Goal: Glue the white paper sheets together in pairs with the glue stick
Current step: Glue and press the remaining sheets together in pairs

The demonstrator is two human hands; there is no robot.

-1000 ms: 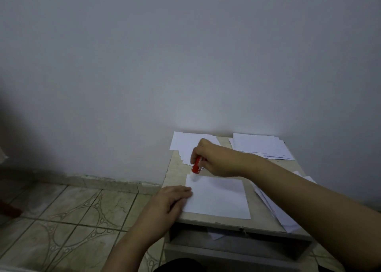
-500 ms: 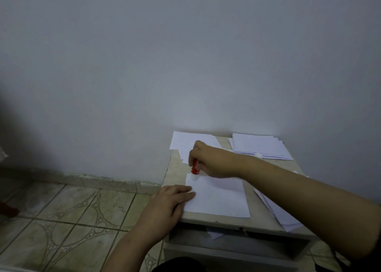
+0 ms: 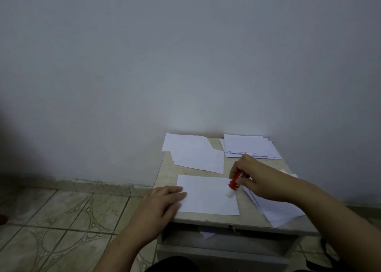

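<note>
My left hand (image 3: 162, 201) lies flat on the near sheet (image 3: 208, 195) on the desk (image 3: 222, 218). My right hand (image 3: 253, 177) grips the red glue stick (image 3: 235, 182), its white tip touching the sheet's right edge. Paper stacks (image 3: 195, 154) lie beyond.

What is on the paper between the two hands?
Nothing. In the head view, bare white paper stretches from the left hand pressing its edge to the glue stick in the right hand.
</note>
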